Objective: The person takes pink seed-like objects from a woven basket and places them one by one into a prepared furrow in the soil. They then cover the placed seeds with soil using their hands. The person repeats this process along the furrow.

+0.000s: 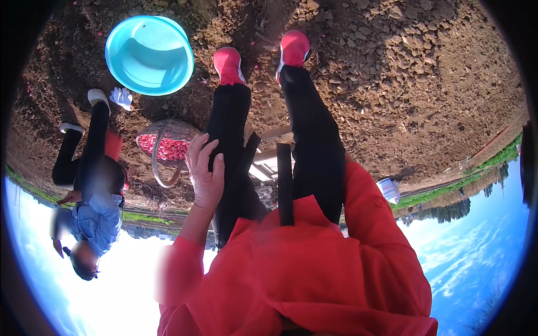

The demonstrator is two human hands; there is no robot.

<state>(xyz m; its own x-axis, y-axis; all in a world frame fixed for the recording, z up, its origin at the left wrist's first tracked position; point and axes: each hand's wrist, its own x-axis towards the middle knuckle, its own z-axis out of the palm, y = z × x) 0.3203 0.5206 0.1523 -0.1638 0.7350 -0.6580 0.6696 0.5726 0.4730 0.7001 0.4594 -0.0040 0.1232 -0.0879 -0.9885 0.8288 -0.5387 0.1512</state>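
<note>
My left hand (206,172) is beside my left leg in black trousers, its back showing and its fingers apart, with nothing in it. Just left of it a wicker basket (162,128) with a curved handle holds many pink-red seeds or beans (164,147). Of my right hand (348,157) only a sliver of skin shows past the red sleeve, at the outer side of my right leg; the rest is hidden, and so is whatever it may hold. Beyond the basket a light-blue plastic basin (149,56) rests on the soil, with no contents visible.
A white glove (121,98) lies near the basin. At the left another person (96,210) in a denim shirt is on a red seat (112,145). Light-coloured slats (267,164) show between my legs. A white container (388,190) stands at the right on cloddy soil (399,92).
</note>
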